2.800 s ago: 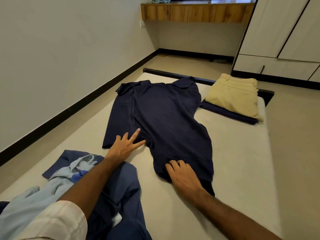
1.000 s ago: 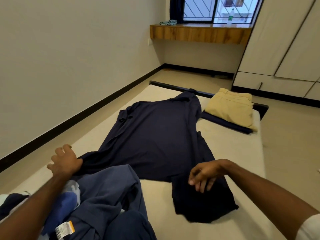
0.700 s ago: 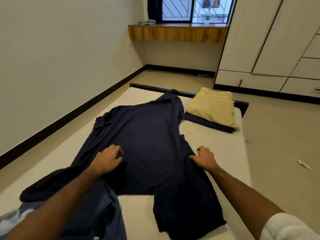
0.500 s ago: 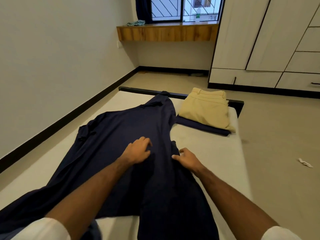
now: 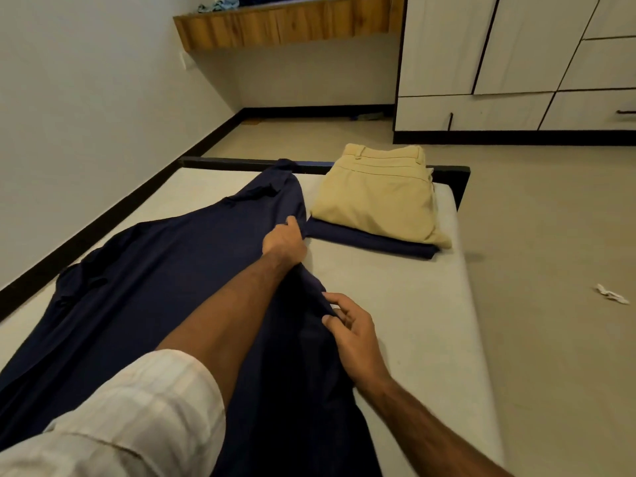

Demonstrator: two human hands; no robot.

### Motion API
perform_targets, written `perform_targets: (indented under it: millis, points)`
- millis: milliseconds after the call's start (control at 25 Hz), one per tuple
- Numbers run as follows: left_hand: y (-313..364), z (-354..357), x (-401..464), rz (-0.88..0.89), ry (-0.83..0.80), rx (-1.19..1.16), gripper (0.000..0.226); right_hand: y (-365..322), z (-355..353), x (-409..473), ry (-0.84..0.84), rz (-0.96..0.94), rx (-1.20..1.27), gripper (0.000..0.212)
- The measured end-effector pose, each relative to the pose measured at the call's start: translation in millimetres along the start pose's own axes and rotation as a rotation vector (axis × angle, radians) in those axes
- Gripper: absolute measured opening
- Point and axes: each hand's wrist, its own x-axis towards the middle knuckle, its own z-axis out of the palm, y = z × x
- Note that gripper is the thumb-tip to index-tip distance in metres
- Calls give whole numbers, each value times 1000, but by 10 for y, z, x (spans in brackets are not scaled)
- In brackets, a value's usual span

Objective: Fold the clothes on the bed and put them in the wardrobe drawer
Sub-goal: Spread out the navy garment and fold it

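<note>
Bedroom, head view: a low bed (image 5: 395, 304) with a bare pale mattress stands along the left wall, a wardrobe (image 5: 516, 63) with closed drawer fronts at far right, a wooden shelf (image 5: 282, 27) on the far wall. A navy polo shirt (image 5: 155, 287) lies spread lengthwise over the mattress, collar at the far end. Just beside the collar, at the far right corner, folded khaki trousers (image 5: 375, 201) sit on top of a folded navy garment (image 5: 371, 241).

My left hand (image 5: 284, 241) reaches far along the shirt's right edge; its grip looks closed on the cloth there, though the fingertips are hidden. My right hand (image 5: 351, 330) pinches the same edge nearer to me, thumb and curled fingers on a raised ridge of fabric.

I judge the shirt light, soft and limp: it will sag and crease wherever unsupported. It is best held at two points along one seam or edge, as here, then carried across taut. A scrap of paper (image 5: 609, 294) lies on the floor at right.
</note>
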Motion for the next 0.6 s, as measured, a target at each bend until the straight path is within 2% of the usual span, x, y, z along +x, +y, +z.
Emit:
perform_targets:
  millis: [80,120,240,320,400,440,520,600]
  points:
    - [-37,-1,17,-42,-26,60,29,-51,-15,-32,-101,40,-26,38]
    - [-44,-14,6,-79,-23,29,30,-90,-50,-47,-125,40,-66,39]
    - [6,-100,80,-184,48,-445,38,-226,-326,-65,-69,-132,-360,40]
    - [102,-223,170,-187,92,-815,33,-332,-556,-84,-53,-236,-585,39]
    - [167,-275,152,-138,-1,-1014,28,-389,-689,-109,3,-229,-696,38]
    - [164,-275,79,-82,-73,-981,27,-393,-712,-111,37,-153,-691,39]
    - [67,-185,-181,90,-150,-740,33,-385,-718,-157,61,106,-687,53]
    - [-109,-83,-555,271,-92,-543,39,-374,-680,-212,-17,334,-726,72]
